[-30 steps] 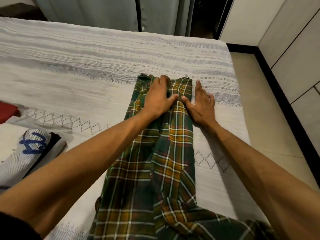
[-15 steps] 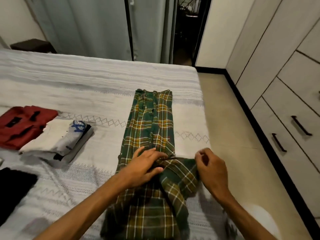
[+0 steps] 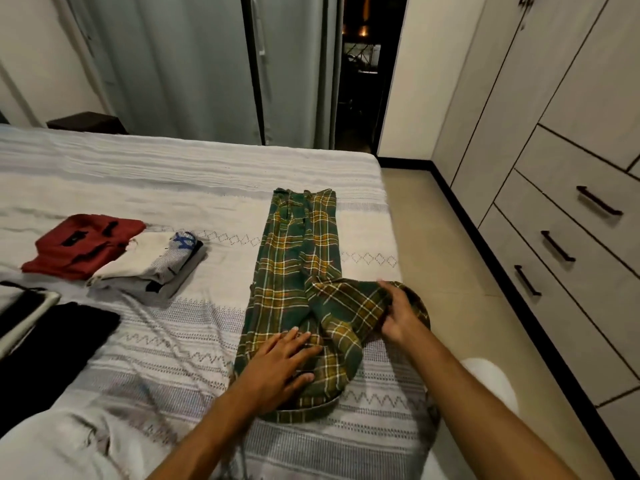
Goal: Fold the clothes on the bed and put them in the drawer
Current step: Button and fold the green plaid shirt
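Long green-and-yellow plaid cotton garment (image 3: 298, 271) stretched lengthwise over the right part of the white woven bedspread (image 3: 173, 188), far end pointing toward the grey curtains (image 3: 194, 67), near end close to the bed's front edge. Left hand (image 3: 277, 368) pressed flat on the garment's near section, fingers straight and spread, palm down, thumb toward the right. Right hand (image 3: 398, 317) just to the right of it and slightly farther away, fingers curled round a bunched fold of the same plaid cloth, lifted a little off the bedspread and turned back toward the middle. Gripped fold hanging partly past the bed's right edge, above the beige tiled floor (image 3: 443, 237).

Well apart on the left: folded red garment (image 3: 83, 244), touching it a folded white and grey stack with a blue mark (image 3: 156, 265), and nearer the front a flat black garment (image 3: 59, 337). Along the right wall, pale wardrobe drawers with dark bar handles (image 3: 557, 245), all closed.
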Available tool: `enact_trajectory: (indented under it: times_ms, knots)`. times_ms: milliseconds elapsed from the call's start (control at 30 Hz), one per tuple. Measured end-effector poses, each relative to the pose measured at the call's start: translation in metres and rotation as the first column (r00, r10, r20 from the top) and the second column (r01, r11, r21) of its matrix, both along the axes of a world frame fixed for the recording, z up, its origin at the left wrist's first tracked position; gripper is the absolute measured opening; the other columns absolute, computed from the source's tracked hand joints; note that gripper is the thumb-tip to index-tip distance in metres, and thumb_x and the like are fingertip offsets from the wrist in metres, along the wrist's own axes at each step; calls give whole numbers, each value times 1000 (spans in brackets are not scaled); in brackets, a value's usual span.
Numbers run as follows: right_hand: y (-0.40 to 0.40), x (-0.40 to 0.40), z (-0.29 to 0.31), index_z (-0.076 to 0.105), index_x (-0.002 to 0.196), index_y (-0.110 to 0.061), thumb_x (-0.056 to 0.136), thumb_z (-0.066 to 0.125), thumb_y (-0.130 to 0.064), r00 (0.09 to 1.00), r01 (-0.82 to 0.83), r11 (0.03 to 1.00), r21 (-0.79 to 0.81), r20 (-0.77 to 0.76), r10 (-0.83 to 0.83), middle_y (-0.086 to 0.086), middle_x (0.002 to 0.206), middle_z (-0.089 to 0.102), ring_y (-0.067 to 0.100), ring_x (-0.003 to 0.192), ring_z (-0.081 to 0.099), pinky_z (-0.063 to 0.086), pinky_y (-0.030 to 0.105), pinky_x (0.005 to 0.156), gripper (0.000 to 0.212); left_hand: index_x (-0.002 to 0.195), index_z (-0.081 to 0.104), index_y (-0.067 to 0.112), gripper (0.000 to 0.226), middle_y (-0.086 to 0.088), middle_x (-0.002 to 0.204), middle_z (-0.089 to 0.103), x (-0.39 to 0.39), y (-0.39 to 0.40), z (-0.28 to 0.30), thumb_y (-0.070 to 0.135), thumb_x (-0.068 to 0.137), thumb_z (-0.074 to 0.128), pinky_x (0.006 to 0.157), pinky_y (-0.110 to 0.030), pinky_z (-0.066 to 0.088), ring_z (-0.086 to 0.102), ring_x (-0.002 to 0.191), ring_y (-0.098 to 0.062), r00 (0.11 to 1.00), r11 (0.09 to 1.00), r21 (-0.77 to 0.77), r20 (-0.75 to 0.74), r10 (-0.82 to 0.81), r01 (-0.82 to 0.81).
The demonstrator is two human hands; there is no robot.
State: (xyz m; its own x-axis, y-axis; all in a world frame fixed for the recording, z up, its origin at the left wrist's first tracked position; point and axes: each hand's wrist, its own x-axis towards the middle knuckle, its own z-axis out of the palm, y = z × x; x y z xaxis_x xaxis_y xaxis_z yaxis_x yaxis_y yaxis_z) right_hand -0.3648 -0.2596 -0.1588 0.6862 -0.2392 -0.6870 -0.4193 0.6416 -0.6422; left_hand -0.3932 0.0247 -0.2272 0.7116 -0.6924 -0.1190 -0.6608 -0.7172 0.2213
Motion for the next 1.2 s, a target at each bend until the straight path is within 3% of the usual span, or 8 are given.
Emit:
enact_trajectory:
  times_ms: [200, 333, 467, 600, 733, 867, 1100, 1200]
  knots:
    - [41, 43, 18, 57, 138, -10, 95, 71, -24, 983, 184, 840, -510, 85, -163, 13, 126, 68, 34, 117, 65, 55, 48, 101, 48, 147, 49, 48, 47, 20, 157, 45, 5, 14, 11, 64, 102, 45, 127, -41, 27, 36, 147, 0, 949, 918, -364, -314, 34, -154]
    - [109, 31, 27, 62, 98, -19, 106, 55, -20, 868, 147, 185, -972, 216, 447, -3, 82, 62, 17, 75, 65, 50, 27, 65, 11, 133, 56, 53, 44, 13, 136, 65, 16, 26, 24, 71, 93, 58, 94, -37, 61, 68, 115, -6, 709, 401, -619, -694, 124, -676]
    - [156, 6, -8, 66, 126, -21, 100, 54, -21, 467, 258, -605, -753, -451, 761, 9, 114, 71, 30, 105, 66, 50, 52, 99, 29, 143, 48, 35, 79, 1, 130, 70, 43, 47, 24, 81, 80, 58, 83, -40, 61, 75, 107, -16, 529, -79, -526, -848, -23, -847]
    - [168, -16, -44, 30, 160, -21, 107, 44, -20, 408, 8, -746, -666, -679, 610, 17, 149, 42, 37, 137, 41, 37, 55, 112, 55, 145, 35, 33, 99, -7, 136, 63, 52, 58, 20, 76, 65, 76, 84, -40, 59, 71, 111, -20, 477, -244, -466, -879, 15, -850]
    - [162, -39, -61, 39, 156, -24, 97, 62, -29, 492, 75, -742, -666, -622, 609, 15, 135, 55, 33, 121, 55, 52, 51, 95, 64, 151, 20, 44, 124, -6, 149, 48, 51, 56, 8, 71, 55, 93, 105, -50, 53, 56, 129, -23, 596, 101, -603, -724, 346, -791]
    - [158, -56, -71, 43, 153, -22, 93, 67, -24, 477, 48, -733, -678, -630, 613, 20, 153, 45, 38, 131, 52, 47, 56, 103, 65, 154, 31, 33, 91, -12, 157, 35, 52, 29, -1, 59, 81, 78, 105, -57, 46, 42, 137, -35, 760, 681, -453, 12, 649, -575]
    - [134, -69, -47, 48, 146, -14, 75, 76, -24, 710, -67, -746, -663, -557, 431, 21, 146, 51, 42, 138, 46, 25, 64, 117, 78, 139, 54, 16, 61, -16, 142, 49, 89, 33, 12, 46, 90, 75, 97, -51, 47, 50, 121, -34, 747, 878, -224, 463, 477, -422]
    - [107, -72, -42, 55, 139, -12, 84, 71, -23, 759, -108, -639, -762, -478, 442, 15, 123, 65, 32, 110, 63, 46, 51, 103, 58, 147, 50, 12, 63, -15, 142, 51, 97, 38, 5, 44, 94, 65, 103, -49, 43, 52, 121, -34, 758, 954, -33, 599, 258, -299]
